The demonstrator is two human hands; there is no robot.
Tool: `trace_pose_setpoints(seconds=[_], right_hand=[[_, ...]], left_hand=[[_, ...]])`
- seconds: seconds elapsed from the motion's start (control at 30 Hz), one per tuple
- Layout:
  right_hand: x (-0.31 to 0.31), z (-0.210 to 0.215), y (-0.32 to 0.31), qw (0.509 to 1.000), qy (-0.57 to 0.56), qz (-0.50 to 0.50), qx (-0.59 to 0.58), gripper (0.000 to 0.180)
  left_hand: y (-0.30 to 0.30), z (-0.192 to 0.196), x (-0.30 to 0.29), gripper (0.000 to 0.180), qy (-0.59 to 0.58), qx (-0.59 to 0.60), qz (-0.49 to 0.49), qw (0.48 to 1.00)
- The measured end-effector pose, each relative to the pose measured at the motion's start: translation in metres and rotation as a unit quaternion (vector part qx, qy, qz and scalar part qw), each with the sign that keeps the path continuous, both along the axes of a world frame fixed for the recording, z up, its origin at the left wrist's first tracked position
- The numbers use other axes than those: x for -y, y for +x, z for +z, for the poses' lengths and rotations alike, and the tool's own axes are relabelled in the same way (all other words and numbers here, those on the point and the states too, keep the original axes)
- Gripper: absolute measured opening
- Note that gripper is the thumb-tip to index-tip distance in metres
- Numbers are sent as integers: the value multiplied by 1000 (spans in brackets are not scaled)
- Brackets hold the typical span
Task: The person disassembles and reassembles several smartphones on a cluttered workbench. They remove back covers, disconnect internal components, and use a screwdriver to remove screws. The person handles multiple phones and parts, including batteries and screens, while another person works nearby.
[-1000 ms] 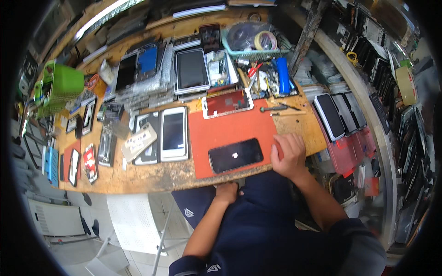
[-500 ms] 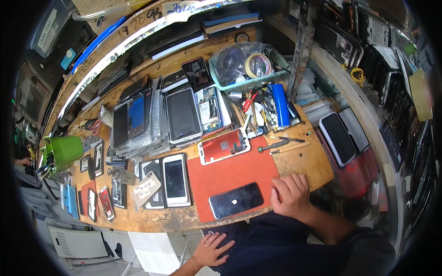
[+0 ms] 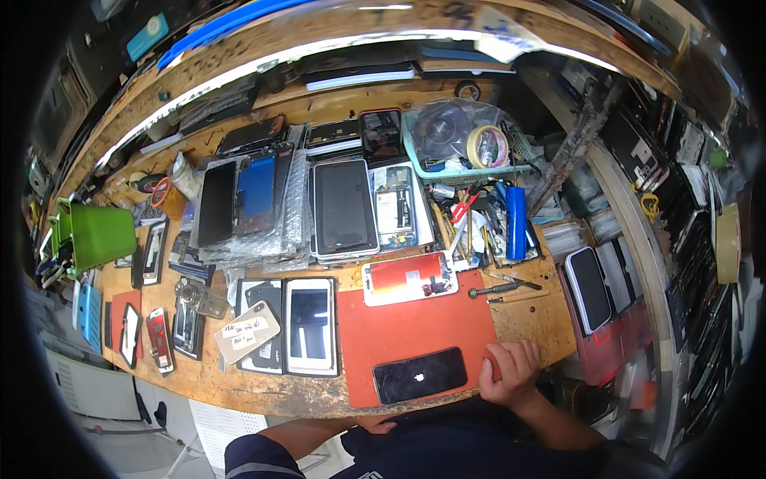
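A black phone [image 3: 420,376] lies face up on the red mat [image 3: 423,327], a small white logo lit on its dark screen. Just right of it, my right hand [image 3: 512,372] rests at the bench's front edge. Its fingers are loosely curved, the thumb stands apart, and nothing shows between them. My left hand [image 3: 377,424] is low, at the front edge of the bench, largely hidden, and its fingers cannot be made out. Across the mat's far edge lies a white-framed phone part [image 3: 408,278] with a red-orange inside.
Left of the mat are a white phone [image 3: 310,326] in a box and a gold phone back [image 3: 247,332] with a handwritten label. Tools, including a screwdriver [image 3: 493,289], lie right. Behind are tablets [image 3: 345,209], a blue cylinder [image 3: 516,223] and a teal basket [image 3: 467,172].
The view has shifted, tilting upward. My left hand has gone from lying spread on my lap to the bench edge, mostly out of sight. My right hand stays beside the phone.
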State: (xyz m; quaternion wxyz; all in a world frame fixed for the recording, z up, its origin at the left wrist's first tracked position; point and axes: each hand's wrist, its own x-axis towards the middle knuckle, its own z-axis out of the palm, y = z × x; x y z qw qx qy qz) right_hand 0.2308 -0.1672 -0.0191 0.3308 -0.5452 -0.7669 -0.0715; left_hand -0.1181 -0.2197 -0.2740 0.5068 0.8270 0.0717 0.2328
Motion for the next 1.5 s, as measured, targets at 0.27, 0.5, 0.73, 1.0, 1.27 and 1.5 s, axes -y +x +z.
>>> trace_pose_setpoints(seconds=[0.27, 0.5, 0.73, 1.0, 1.27, 1.5], right_hand=[[4, -7, 1, 1000, 2, -5, 7, 30], [3, -3, -1, 1000, 9, -5, 24, 29], [2, 0, -5, 1000, -15, -8, 4, 29], [3, 3, -4, 999, 15, -18, 23, 30], [4, 1, -2, 1000, 24, -7, -3, 28], [11, -14, 16, 991, 55, 47, -110, 7]], left_hand=[[-28, -34, 25, 75, -5, -15, 31, 999], [-34, -7, 15, 75, 5, -46, 36, 998], [-29, 27, 0, 77, -6, -77, 10, 997], [-26, 69, 3, 66, 140, -114, 100, 978], [-16, 97, 15, 65, 205, -155, 112, 960], [-8, 100, 15, 66, 204, -163, 84, 962]])
